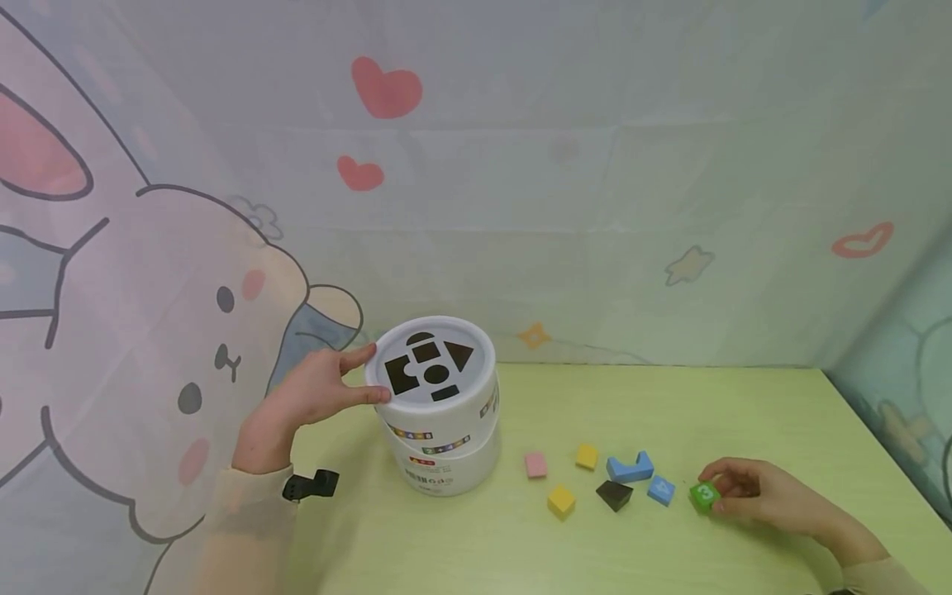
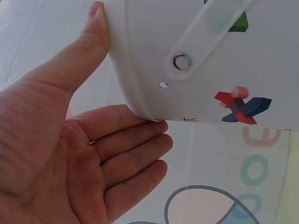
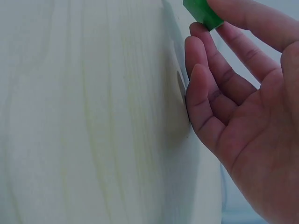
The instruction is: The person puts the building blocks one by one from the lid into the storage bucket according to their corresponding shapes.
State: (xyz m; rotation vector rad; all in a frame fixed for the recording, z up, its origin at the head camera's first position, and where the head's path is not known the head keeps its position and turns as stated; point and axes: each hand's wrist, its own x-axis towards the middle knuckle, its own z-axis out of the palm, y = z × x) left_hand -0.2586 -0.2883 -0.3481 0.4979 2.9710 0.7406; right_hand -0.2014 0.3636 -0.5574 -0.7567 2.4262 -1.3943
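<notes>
A white round bucket [image 1: 446,467] stands left of the middle, its lid [image 1: 394,347] cut with dark shaped holes. My left hand [image 1: 323,384] rests against the lid's rim, thumb and forefinger spread along its edge. In the left wrist view, the other fingers of that hand [image 2: 117,149] reach out nearly straight beside the bucket's wall [image 2: 145,56]. At the right, my right hand [image 1: 759,492] pinches a green block [image 1: 703,497] with a white number. The right wrist view shows only part of the green block [image 3: 203,13], between thumb and fingers.
Between bucket and right hand lie a pink block [image 1: 535,465], yellow blocks [image 1: 561,502] [image 1: 587,456], a blue notched block [image 1: 629,468], a black block [image 1: 614,495] and a blue numbered block [image 1: 661,490]. A printed cloth [image 1: 565,190] hangs behind the light green table [image 1: 669,397].
</notes>
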